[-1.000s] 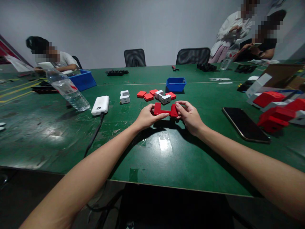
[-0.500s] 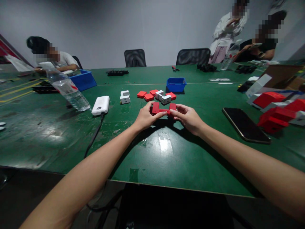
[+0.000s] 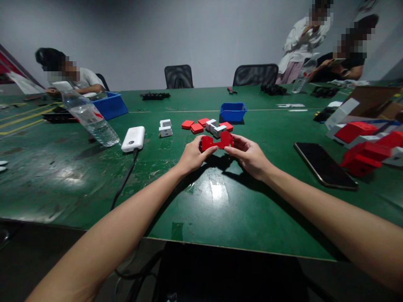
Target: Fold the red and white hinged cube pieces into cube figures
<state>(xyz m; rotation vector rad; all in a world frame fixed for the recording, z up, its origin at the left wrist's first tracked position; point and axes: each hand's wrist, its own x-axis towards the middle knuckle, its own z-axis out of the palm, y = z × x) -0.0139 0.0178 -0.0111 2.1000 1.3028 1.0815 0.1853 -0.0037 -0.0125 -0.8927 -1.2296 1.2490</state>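
Note:
Between my two hands is a red U-shaped plastic part [image 3: 226,139], held a little above the green table [image 3: 201,209]. My left hand [image 3: 194,153] pinches its left end, thumb along the near side. The right end is gripped by my right hand [image 3: 247,154], thumb in front and fingers behind. Just beyond lie several flat red blocks [image 3: 197,128] and a white U-shaped part [image 3: 217,130]. Another white part [image 3: 165,128] sits apart to the left.
A white power bank [image 3: 133,139] with a black cable and a tilted water bottle [image 3: 91,119] stand left. A small blue bin [image 3: 233,111] is ahead. On the right are a phone [image 3: 324,165] and red and white parts [image 3: 362,157]. Other people are around the table.
The red part has been turned in my fingers, so that its other face with rounded ends shows. Both hands stay in nearly the same place.

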